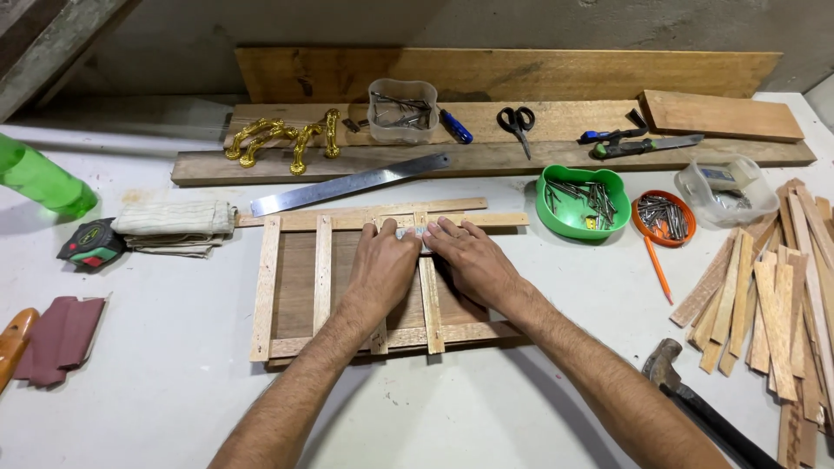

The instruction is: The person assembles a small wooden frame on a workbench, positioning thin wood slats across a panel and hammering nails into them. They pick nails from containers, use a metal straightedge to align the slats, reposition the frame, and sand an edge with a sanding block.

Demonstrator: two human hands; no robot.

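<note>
Both hands lie flat on a wooden slat frame point(347, 287) at the middle of the white bench point(174, 365). The left hand point(382, 269) and right hand point(473, 260) press their fingers, closed together, on a small pale object point(411, 233), mostly hidden. A hammer point(695, 404) is cut off at the lower right.

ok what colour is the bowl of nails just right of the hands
Green: the bowl is bright green, seen clearly in the head view.
</note>
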